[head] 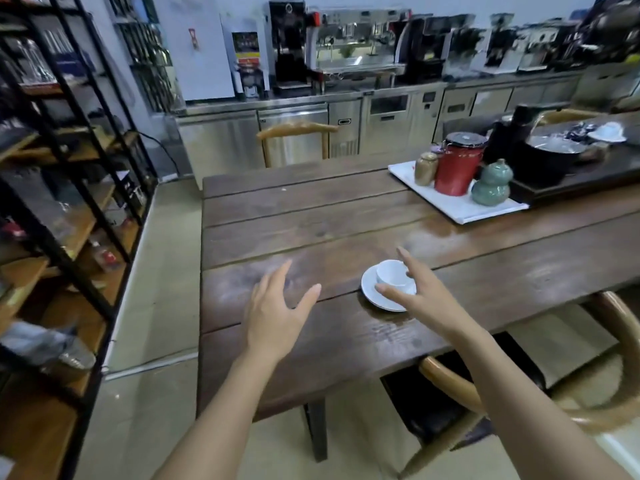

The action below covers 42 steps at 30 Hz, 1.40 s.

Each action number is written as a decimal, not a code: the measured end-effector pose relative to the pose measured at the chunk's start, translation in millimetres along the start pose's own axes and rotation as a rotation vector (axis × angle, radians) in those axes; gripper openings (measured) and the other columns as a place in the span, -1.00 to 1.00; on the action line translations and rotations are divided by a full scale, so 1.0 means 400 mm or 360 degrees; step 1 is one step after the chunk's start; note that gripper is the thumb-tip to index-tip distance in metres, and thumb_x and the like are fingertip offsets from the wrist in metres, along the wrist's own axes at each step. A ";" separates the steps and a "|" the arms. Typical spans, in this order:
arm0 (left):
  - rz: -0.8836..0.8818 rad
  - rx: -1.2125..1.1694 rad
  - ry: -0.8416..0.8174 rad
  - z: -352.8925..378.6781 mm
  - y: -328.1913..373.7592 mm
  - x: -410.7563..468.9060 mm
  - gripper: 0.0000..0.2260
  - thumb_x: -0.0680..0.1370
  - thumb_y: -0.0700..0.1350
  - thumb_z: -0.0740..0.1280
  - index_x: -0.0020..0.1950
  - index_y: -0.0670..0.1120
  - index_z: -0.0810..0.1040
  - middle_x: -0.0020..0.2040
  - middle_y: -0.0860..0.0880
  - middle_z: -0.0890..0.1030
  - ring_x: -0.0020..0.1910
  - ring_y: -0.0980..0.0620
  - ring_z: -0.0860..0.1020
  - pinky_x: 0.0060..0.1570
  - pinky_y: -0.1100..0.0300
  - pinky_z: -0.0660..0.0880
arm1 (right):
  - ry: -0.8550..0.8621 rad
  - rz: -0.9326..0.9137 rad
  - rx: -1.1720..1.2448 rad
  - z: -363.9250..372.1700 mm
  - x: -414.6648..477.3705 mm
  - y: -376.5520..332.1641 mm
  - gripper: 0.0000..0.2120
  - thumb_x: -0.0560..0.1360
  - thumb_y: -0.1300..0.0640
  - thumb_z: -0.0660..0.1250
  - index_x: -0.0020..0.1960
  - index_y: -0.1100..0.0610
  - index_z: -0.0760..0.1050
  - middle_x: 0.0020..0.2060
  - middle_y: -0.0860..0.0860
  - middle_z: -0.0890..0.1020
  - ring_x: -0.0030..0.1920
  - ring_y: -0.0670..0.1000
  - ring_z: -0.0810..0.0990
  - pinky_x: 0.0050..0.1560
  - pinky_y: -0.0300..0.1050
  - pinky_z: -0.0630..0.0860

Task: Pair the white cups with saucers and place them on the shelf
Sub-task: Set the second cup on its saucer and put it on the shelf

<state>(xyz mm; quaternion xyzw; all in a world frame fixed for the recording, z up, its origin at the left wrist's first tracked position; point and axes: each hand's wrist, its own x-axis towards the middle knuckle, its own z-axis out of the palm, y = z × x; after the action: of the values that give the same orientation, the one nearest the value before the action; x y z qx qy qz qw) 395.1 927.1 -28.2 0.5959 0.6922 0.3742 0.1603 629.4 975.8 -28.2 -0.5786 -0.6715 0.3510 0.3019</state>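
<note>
A small white cup [391,271] stands upright on a white saucer [372,292] on the dark wooden table [311,223], near its front edge. My right hand [420,289] hovers just right of the cup, fingers spread around it, holding nothing; its thumb lies over the saucer's near side. My left hand [277,313] is open above the table, left of the saucer and apart from it. The shelf [69,209], black metal with wooden boards, stands along the left side. Another white cup on a saucer [607,133] sits far back right.
A white tray [453,206] at the back right carries a red canister [457,164], a green gourd-shaped jar [491,183] and a gold jar [426,168]. A dark tea tray with a pot [550,157] lies beyond. Wooden chairs stand at the far end [298,133] and right [519,403].
</note>
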 end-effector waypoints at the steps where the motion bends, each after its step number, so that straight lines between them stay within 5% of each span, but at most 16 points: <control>1: -0.0012 -0.0008 -0.0036 0.029 0.020 0.029 -0.41 0.47 0.24 0.25 0.44 0.07 0.27 0.41 0.00 0.37 0.37 -0.03 0.32 0.32 -0.05 0.29 | 0.0016 0.0001 0.0025 -0.022 0.027 0.016 -0.10 0.21 -0.46 0.29 0.45 -0.27 0.04 0.44 -0.13 0.27 0.41 -0.07 0.27 0.38 0.12 0.26; 7: -0.0106 0.0120 -0.0183 0.220 0.073 0.154 -0.40 0.46 0.26 0.25 0.45 0.09 0.26 0.43 -0.01 0.36 0.43 -0.04 0.27 0.38 -0.05 0.22 | 0.0041 0.0108 0.0171 -0.101 0.171 0.162 -0.09 0.20 -0.45 0.32 0.45 -0.25 0.07 0.45 -0.18 0.25 0.39 -0.15 0.26 0.29 -0.08 0.26; 13: -0.0660 -0.0113 -0.0345 0.426 0.056 0.224 -0.29 0.40 0.32 0.26 0.47 0.06 0.21 0.46 -0.07 0.30 0.42 -0.07 0.28 0.34 -0.08 0.26 | -0.0089 0.0400 0.0281 -0.094 0.327 0.346 -0.09 0.26 -0.38 0.33 0.47 -0.02 0.12 0.36 -0.10 0.39 0.33 -0.01 0.37 0.25 -0.05 0.34; 16: -0.1094 -0.0507 -0.0391 0.499 0.064 0.252 -0.23 0.39 0.28 0.33 0.48 -0.03 0.18 0.45 -0.06 0.30 0.36 -0.07 0.34 0.31 -0.10 0.32 | -0.0126 0.0582 0.0378 -0.078 0.362 0.397 -0.31 0.30 -0.29 0.38 0.24 0.13 0.38 -0.08 -0.17 0.51 -0.05 -0.10 0.52 -0.17 -0.22 0.40; 19: -0.1492 -0.0935 -0.0461 0.552 0.078 0.274 -0.39 0.39 0.21 0.37 0.34 -0.05 0.36 0.31 -0.02 0.46 0.16 -0.04 0.47 0.08 -0.08 0.49 | -0.0325 0.0737 0.0455 -0.065 0.392 0.430 -0.47 0.27 -0.32 0.36 -0.05 0.12 0.45 -0.05 0.03 0.51 -0.05 0.04 0.51 -0.18 -0.10 0.43; 21: -0.1533 -0.0953 -0.0491 0.578 0.080 0.276 -0.51 0.40 0.12 0.39 0.24 -0.07 0.43 0.22 -0.04 0.53 0.08 -0.04 0.53 -0.08 0.00 0.55 | -0.0421 0.0783 0.0495 -0.054 0.405 0.443 -0.40 0.32 -0.28 0.36 0.10 0.19 0.50 0.16 0.09 0.48 0.06 0.08 0.52 -0.08 -0.06 0.44; 24: -0.1567 -0.1009 -0.0424 0.592 0.073 0.277 -0.59 0.42 0.00 0.40 0.20 -0.09 0.41 0.18 -0.06 0.53 0.03 -0.04 0.55 -0.25 0.06 0.53 | -0.0488 0.0768 0.0562 -0.041 0.417 0.447 -0.42 0.34 -0.20 0.40 0.13 0.24 0.50 0.22 0.13 0.48 0.09 0.11 0.55 -0.10 -0.13 0.43; 27: -0.1621 -0.1089 -0.0397 0.585 0.065 0.277 -0.66 0.40 -0.03 0.46 0.06 -0.05 0.39 0.09 -0.02 0.49 -0.03 0.02 0.52 -0.21 0.00 0.55 | -0.0540 0.0774 0.0654 -0.036 0.417 0.454 -0.42 0.32 -0.16 0.44 0.11 0.28 0.48 0.11 0.18 0.56 0.05 0.11 0.59 -0.20 -0.22 0.43; 31: -0.1587 -0.1174 -0.0418 0.557 0.064 0.272 -0.56 0.36 0.01 0.49 0.08 0.03 0.32 0.11 0.00 0.48 0.05 -0.03 0.53 -0.09 -0.07 0.57 | -0.0471 0.0710 0.0821 -0.028 0.405 0.428 -0.62 0.32 -0.12 0.46 -0.01 0.09 0.49 -0.13 -0.07 0.64 -0.16 -0.11 0.64 -0.39 -0.39 0.44; 35: -0.1533 -0.1275 -0.0406 0.489 0.056 0.253 -0.53 0.35 0.10 0.48 0.09 0.06 0.29 0.16 -0.02 0.47 0.07 -0.09 0.56 -0.19 0.01 0.57 | -0.0482 0.0632 0.0868 -0.005 0.392 0.362 -0.37 0.21 -0.25 0.44 0.12 0.08 0.36 -0.01 -0.04 0.57 -0.10 -0.10 0.62 -0.37 -0.29 0.50; 39: -0.1479 -0.1327 -0.0279 0.397 0.035 0.211 -0.54 0.36 0.14 0.46 0.09 0.06 0.29 0.18 -0.04 0.47 0.07 -0.10 0.57 -0.18 0.02 0.57 | -0.0520 0.0508 0.0854 0.041 0.369 0.282 -0.44 0.27 -0.20 0.44 0.09 0.08 0.36 -0.03 -0.03 0.55 -0.12 -0.11 0.59 -0.47 -0.38 0.44; 42: -0.1470 -0.1371 -0.0129 0.313 0.012 0.159 -0.53 0.36 0.14 0.46 0.09 0.05 0.30 0.18 -0.04 0.48 0.07 -0.10 0.57 -0.17 0.00 0.58 | -0.0590 0.0420 0.0810 0.092 0.340 0.209 -0.46 0.29 -0.21 0.43 0.09 0.09 0.37 -0.02 -0.03 0.55 -0.10 -0.10 0.58 -0.35 -0.30 0.43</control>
<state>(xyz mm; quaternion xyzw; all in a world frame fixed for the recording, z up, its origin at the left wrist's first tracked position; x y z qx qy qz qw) 466.8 1028.3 -94.3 0.1316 0.6586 0.4886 0.5570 626.7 1112.8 -118.0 -0.4930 -0.5251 0.6426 0.2615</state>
